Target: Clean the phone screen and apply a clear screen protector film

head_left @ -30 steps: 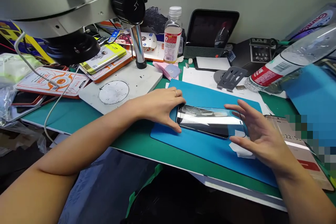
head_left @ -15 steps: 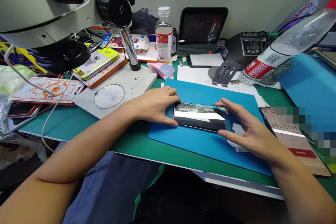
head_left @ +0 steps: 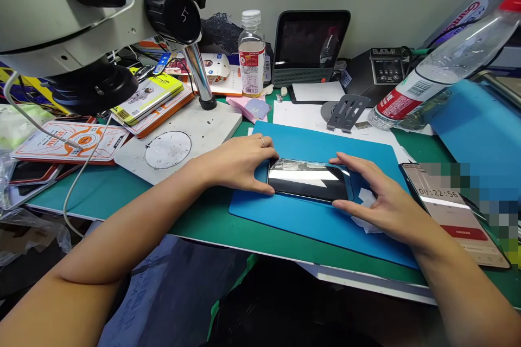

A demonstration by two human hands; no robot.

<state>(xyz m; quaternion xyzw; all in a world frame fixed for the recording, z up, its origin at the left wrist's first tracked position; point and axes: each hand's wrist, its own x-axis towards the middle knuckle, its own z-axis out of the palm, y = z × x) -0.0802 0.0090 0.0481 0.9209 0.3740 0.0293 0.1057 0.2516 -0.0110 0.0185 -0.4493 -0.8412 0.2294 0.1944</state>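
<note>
A phone (head_left: 305,187) with a dark, glossy screen lies lengthwise on the blue mat (head_left: 280,214), between my two hands. My left hand (head_left: 244,165) grips its left end, with the thumb at the near corner and the fingers at the far one. At the other end, my right hand (head_left: 378,190) pinches the near and far edges between thumb and fingers. A thin clear border shows past the screen's right end; whether it is a separate sheet of glass I cannot tell. Crumpled white paper (head_left: 367,219) lies partly under my right hand.
A microscope (head_left: 93,76) overhangs the left side, its pale base (head_left: 211,130) beside the mat. Boxes (head_left: 73,141) are piled there. Behind stand a drink bottle (head_left: 251,59), a smart display (head_left: 311,43) and a leaning bottle (head_left: 439,76). Another phone (head_left: 456,211) showing a timer lies right.
The view has shifted slightly. The bright reflection on the phone's screen has shortened at the right end, and the dark screen's edge shows more clearly there. Both hands keep their grip.
</note>
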